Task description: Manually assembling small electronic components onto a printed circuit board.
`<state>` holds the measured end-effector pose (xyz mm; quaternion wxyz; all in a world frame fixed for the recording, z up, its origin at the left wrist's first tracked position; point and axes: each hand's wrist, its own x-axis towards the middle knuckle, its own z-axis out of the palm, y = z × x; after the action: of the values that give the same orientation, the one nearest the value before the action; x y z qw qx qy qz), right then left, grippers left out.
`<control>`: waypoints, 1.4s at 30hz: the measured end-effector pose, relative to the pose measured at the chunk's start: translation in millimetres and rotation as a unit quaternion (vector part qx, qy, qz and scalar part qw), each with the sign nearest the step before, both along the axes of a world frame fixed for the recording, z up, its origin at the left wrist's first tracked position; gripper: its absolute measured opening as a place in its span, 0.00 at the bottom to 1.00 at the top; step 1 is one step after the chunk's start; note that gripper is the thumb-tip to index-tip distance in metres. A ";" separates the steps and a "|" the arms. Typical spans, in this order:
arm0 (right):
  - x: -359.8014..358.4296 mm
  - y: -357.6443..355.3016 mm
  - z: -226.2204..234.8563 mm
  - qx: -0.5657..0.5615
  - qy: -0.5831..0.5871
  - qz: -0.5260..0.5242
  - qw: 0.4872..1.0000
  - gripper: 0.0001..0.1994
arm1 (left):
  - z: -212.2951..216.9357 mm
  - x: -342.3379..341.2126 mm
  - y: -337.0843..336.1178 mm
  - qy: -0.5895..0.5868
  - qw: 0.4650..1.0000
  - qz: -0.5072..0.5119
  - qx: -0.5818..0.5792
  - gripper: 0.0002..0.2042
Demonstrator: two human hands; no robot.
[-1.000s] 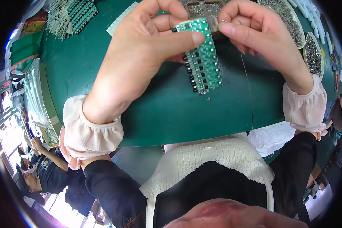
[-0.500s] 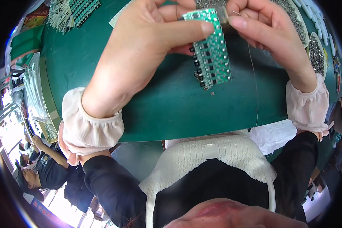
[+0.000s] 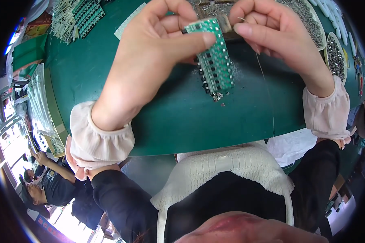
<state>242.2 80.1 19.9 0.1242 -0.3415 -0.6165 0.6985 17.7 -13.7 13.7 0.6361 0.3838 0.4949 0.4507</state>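
Both hands' grips pinch a green circuit board (image 3: 215, 60) above the green table (image 3: 182, 121), trays (image 3: 336, 52) beside.

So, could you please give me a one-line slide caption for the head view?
Left hand and right hand hold a green circuit board above a green table.
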 end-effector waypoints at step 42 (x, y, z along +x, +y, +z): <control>20.4 -9.9 -5.9 0.363 0.132 0.168 0.907 0.07 | 17.0 13.4 -39.4 0.315 0.877 -0.134 0.336 0.17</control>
<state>262.6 70.3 14.0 0.2005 -0.0686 -0.8538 0.4754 31.1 -53.1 30.7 0.3336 0.7586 0.4322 0.3556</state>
